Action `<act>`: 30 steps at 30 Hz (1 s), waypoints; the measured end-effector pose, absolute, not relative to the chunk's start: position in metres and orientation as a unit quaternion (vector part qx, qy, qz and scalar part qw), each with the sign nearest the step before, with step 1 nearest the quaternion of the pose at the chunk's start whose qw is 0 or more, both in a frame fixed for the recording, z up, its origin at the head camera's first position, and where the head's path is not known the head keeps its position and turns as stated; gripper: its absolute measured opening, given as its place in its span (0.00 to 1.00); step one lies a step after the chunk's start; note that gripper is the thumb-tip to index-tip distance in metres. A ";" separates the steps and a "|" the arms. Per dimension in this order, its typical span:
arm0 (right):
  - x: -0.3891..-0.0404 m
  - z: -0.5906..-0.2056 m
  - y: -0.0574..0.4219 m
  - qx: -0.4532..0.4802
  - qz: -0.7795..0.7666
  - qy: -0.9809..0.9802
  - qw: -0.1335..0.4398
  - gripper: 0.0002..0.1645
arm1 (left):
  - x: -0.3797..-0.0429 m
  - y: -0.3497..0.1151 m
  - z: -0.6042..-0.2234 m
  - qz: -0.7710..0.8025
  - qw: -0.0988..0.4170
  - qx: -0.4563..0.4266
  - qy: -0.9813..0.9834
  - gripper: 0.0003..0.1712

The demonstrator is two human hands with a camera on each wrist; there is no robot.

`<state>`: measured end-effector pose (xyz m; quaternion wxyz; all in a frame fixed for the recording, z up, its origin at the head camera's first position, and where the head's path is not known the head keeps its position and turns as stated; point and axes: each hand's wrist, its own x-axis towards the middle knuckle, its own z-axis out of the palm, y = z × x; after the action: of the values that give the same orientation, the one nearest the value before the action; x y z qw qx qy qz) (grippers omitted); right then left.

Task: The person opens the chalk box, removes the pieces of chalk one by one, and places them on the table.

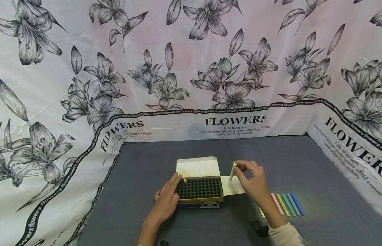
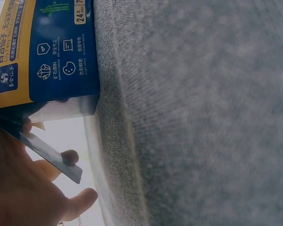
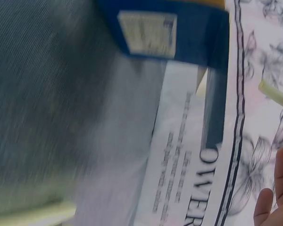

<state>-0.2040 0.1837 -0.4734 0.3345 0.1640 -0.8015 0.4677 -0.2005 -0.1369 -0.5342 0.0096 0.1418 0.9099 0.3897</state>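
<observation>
My right hand [image 1: 253, 179] pinches a pale yellow chalk stick [image 1: 232, 172] between thumb and fingers, above the box's right flap [image 1: 234, 186]. In the right wrist view that stick [image 3: 275, 95] juts from the fingertips at the right edge. The chalk box [image 1: 200, 201] lies with its lid [image 1: 198, 167] folded back, showing a black holder [image 1: 201, 189] full of round holes. One yellow chalk [image 1: 185, 180] stands in the holder's back left part. My left hand [image 1: 167, 200] rests against the box's left side, its fingers extended around the side flap [image 2: 52, 155] in the left wrist view.
Right of the box, a pink chalk [image 1: 277, 204], a yellow chalk [image 1: 283, 205], a green chalk [image 1: 288, 205] and two blue ones [image 1: 297, 204] lie in a row on the grey cloth [image 1: 147, 160]. Another yellow chalk [image 1: 261, 212] is partly behind my right wrist. Flower-printed sheeting [image 1: 169, 126] encloses the table.
</observation>
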 end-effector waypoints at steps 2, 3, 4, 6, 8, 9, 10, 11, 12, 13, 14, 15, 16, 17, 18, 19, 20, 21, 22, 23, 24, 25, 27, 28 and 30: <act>-0.203 -0.475 0.193 0.157 0.466 -0.801 0.342 0.14 | -0.201 -0.137 -0.534 0.388 0.010 0.140 0.911 0.37; -0.203 -0.476 0.198 0.154 0.466 -0.800 0.345 0.15 | -0.201 -0.138 -0.534 0.388 0.010 0.141 0.911 0.37; -0.202 -0.477 0.202 0.151 0.466 -0.798 0.350 0.15 | -0.201 -0.138 -0.534 0.388 0.009 0.141 0.911 0.37; -0.202 -0.480 0.210 0.146 0.468 -0.795 0.358 0.15 | -0.201 -0.138 -0.533 0.389 0.008 0.141 0.910 0.37; -0.202 -0.482 0.217 0.140 0.467 -0.793 0.364 0.15 | -0.200 -0.138 -0.533 0.389 0.009 0.140 0.910 0.37; -0.201 -0.483 0.221 0.133 0.469 -0.793 0.364 0.15 | -0.201 -0.138 -0.533 0.390 0.007 0.141 0.910 0.37; -0.200 -0.484 0.224 0.128 0.469 -0.793 0.366 0.15 | -0.200 -0.137 -0.533 0.391 0.008 0.141 0.910 0.37; -0.200 -0.485 0.227 0.122 0.469 -0.794 0.367 0.15 | -0.200 -0.137 -0.533 0.391 0.008 0.140 0.910 0.38; -0.199 -0.486 0.230 0.116 0.469 -0.796 0.366 0.15 | -0.200 -0.137 -0.533 0.391 0.007 0.142 0.910 0.38; -0.198 -0.486 0.233 0.110 0.468 -0.797 0.365 0.15 | -0.200 -0.137 -0.533 0.392 0.008 0.142 0.909 0.38; -0.197 -0.487 0.235 0.106 0.468 -0.799 0.363 0.15 | -0.200 -0.137 -0.533 0.392 0.008 0.142 0.909 0.38; -0.195 -0.486 0.238 0.100 0.468 -0.800 0.361 0.15 | -0.200 -0.137 -0.533 0.392 0.009 0.141 0.909 0.38; -0.194 -0.486 0.241 0.096 0.466 -0.803 0.359 0.15 | -0.200 -0.137 -0.532 0.392 0.011 0.140 0.909 0.38; -0.193 -0.486 0.244 0.093 0.464 -0.806 0.357 0.14 | -0.200 -0.137 -0.532 0.392 0.011 0.140 0.909 0.37; -0.192 -0.487 0.246 0.091 0.461 -0.808 0.355 0.14 | -0.200 -0.137 -0.532 0.392 0.010 0.140 0.909 0.37; -0.192 -0.487 0.249 0.091 0.456 -0.811 0.356 0.14 | -0.200 -0.137 -0.532 0.394 0.012 0.138 0.909 0.37; -0.191 -0.489 0.252 0.091 0.450 -0.813 0.358 0.14 | -0.200 -0.137 -0.532 0.394 0.012 0.138 0.909 0.37; -0.191 -0.490 0.255 0.091 0.445 -0.815 0.360 0.14 | -0.200 -0.137 -0.532 0.394 0.013 0.138 0.908 0.37; -0.191 -0.491 0.258 0.093 0.438 -0.818 0.363 0.14 | -0.200 -0.137 -0.532 0.395 0.012 0.138 0.908 0.37; -0.190 -0.493 0.261 0.096 0.432 -0.819 0.366 0.14 | -0.200 -0.137 -0.532 0.395 0.013 0.138 0.908 0.37; -0.190 -0.496 0.265 0.097 0.424 -0.820 0.371 0.14 | -0.200 -0.137 -0.532 0.395 0.011 0.140 0.908 0.37; -0.190 -0.498 0.269 0.099 0.416 -0.823 0.375 0.15 | -0.200 -0.137 -0.532 0.395 0.012 0.140 0.908 0.37; -0.189 -0.501 0.277 0.098 0.406 -0.826 0.378 0.16 | -0.200 -0.137 -0.532 0.395 0.012 0.139 0.908 0.37; -0.189 -0.502 0.282 0.097 0.399 -0.828 0.381 0.16 | -0.200 -0.137 -0.532 0.394 0.012 0.140 0.908 0.37; -0.188 -0.505 0.290 0.089 0.387 -0.834 0.383 0.16 | -0.200 -0.137 -0.533 0.394 0.011 0.140 0.908 0.37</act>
<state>-0.1876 0.2905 -0.5053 0.3828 0.0890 -0.8342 0.3869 -0.2005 -0.1370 -0.5326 0.0107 0.1398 0.9082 0.3943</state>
